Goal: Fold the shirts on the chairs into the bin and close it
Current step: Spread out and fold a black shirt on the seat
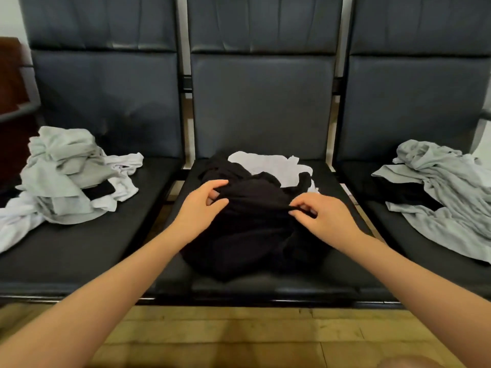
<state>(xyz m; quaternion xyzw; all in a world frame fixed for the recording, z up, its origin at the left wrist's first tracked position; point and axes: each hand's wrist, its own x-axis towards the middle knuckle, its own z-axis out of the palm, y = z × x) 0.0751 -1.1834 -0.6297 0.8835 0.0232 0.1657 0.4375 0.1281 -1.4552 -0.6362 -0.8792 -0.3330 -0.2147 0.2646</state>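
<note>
A crumpled black shirt [252, 229] lies heaped on the middle chair seat [265, 290], on top of a white shirt [263, 163] that shows behind it. My left hand [199, 208] grips a fold of the black shirt at its upper left. My right hand [321, 216] pinches the black fabric at its upper right edge. A pile of pale grey and white shirts [69, 179] sits on the left chair. A grey shirt [441, 192] lies spread over a dark garment on the right chair. No bin is in view.
Three dark padded chairs stand side by side with tall backrests [263, 102]. A wooden floor [239, 338] runs along the front below the seats. A dark wooden piece of furniture [10, 83] stands at the far left.
</note>
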